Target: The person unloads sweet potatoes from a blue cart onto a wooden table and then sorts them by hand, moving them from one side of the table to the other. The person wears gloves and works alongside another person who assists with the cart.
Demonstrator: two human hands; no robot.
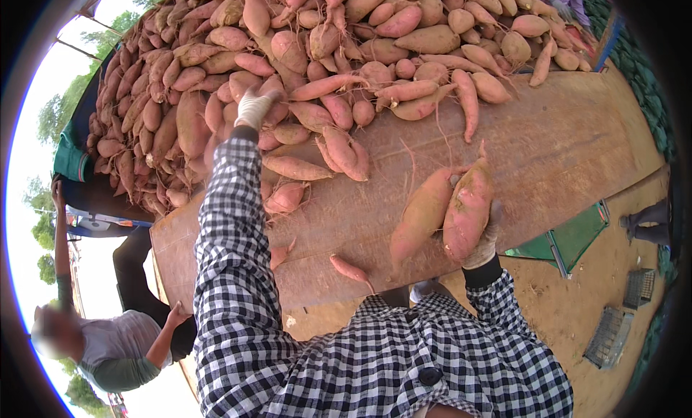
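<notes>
My left hand [255, 108], in a whitish glove, reaches into the heap of sweet potatoes [324, 39]. Its fingers rest against a sweet potato [273, 86] at the heap's near side; whether they grip it cannot be made out. Low over the board, my right hand [485, 242], also gloved, is shut on a large knobbly sweet potato [469, 212] with soil on its skin. Beside that one, on its left, is another large sweet potato [421, 215]. A small thin sweet potato [348, 268] lies close to the board's near edge.
The heap spreads over the back and left of a brown wooden board [573, 131]. At left, a person [124, 342] touches the board's end. Another gloved worker [565, 4] is at the far right. Crates [610, 337] and a green folding frame [567, 237] stand on the ground.
</notes>
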